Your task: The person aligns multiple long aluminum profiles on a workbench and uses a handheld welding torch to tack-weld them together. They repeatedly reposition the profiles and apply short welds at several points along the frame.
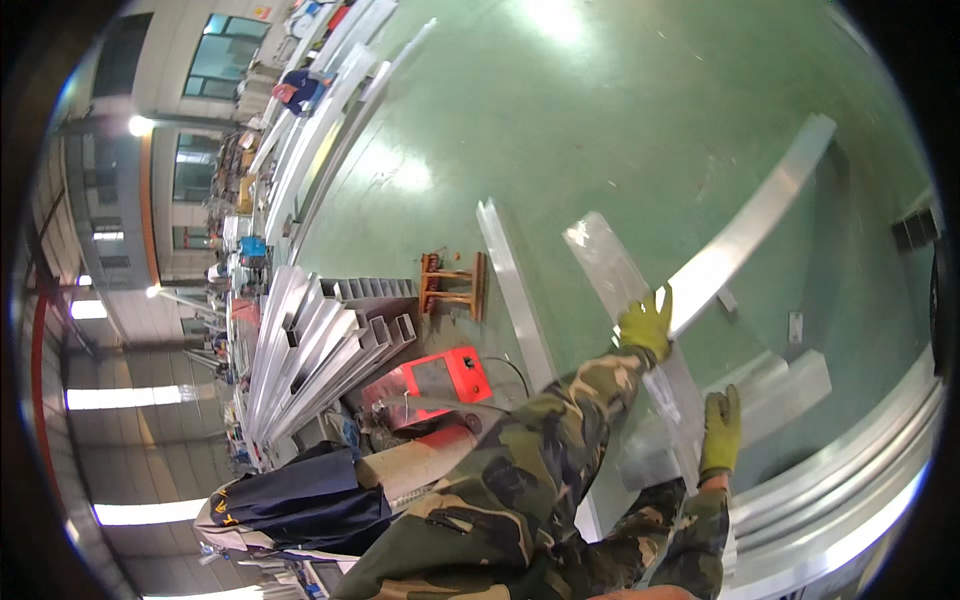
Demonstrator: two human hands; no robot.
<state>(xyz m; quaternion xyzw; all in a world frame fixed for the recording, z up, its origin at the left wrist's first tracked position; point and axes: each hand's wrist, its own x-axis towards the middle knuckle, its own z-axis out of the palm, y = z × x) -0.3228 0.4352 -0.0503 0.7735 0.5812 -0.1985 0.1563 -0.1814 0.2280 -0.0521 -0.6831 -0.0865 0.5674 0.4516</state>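
Observation:
My left hand (645,328), in a yellow-green work glove, closes at the near end of a long, shiny metal profile (750,235) that slants away to the far right. Under and beside this hand runs another strip (602,255) with a glossy, see-through surface. Lower and to the right, my right hand (720,432), gloved alike, has its fingers stretched upward, slightly apart. It lies against clear, film-like pieces (785,400); its thumb and palm are hidden. Both my sleeves are camouflage-patterned.
Another metal profile (515,290) lies left of my hands. Farther left are a small wooden stool (452,287), a red machine (430,385) and stacked rectangular tubes (325,340). Long curved-looking profiles (850,490) line the lower right. A person (298,92) is far off beside long stock.

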